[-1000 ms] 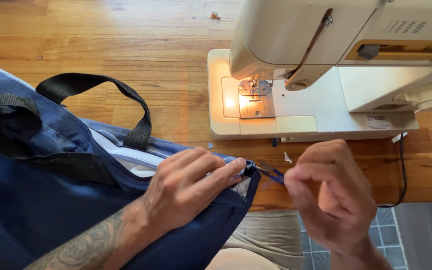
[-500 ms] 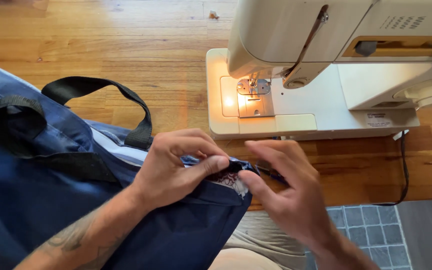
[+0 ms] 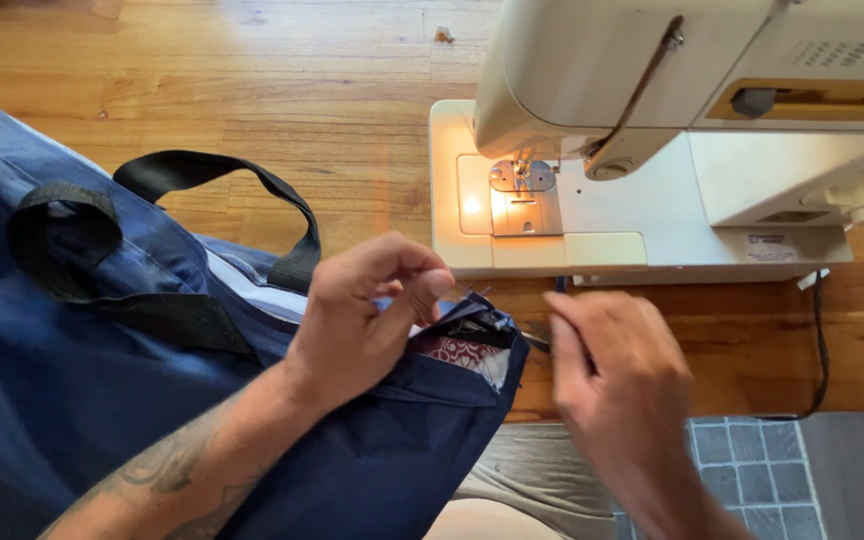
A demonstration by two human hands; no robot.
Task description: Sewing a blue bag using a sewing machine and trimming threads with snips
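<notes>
A navy blue fabric bag (image 3: 102, 400) with black webbing handles (image 3: 212, 175) lies across my lap and the wooden table's front edge. My left hand (image 3: 367, 315) pinches the bag's top corner, where the seam is spread and a red patterned lining (image 3: 462, 352) shows. My right hand (image 3: 617, 385) is just right of that corner, fingers curled around a small dark tool (image 3: 537, 338) whose tip points at the seam. What kind of tool it is I cannot tell.
A cream sewing machine (image 3: 652, 120) stands on the wooden table (image 3: 252, 90) at the upper right, its lamp lighting the needle plate (image 3: 522, 200). A black cord (image 3: 820, 340) hangs off the table's right side. Grey floor tiles (image 3: 752, 470) show below the edge.
My right hand moved in to the bag corner, then drew back a little to the right. My left hand raised and re-pinched the corner, spreading the seam open.
</notes>
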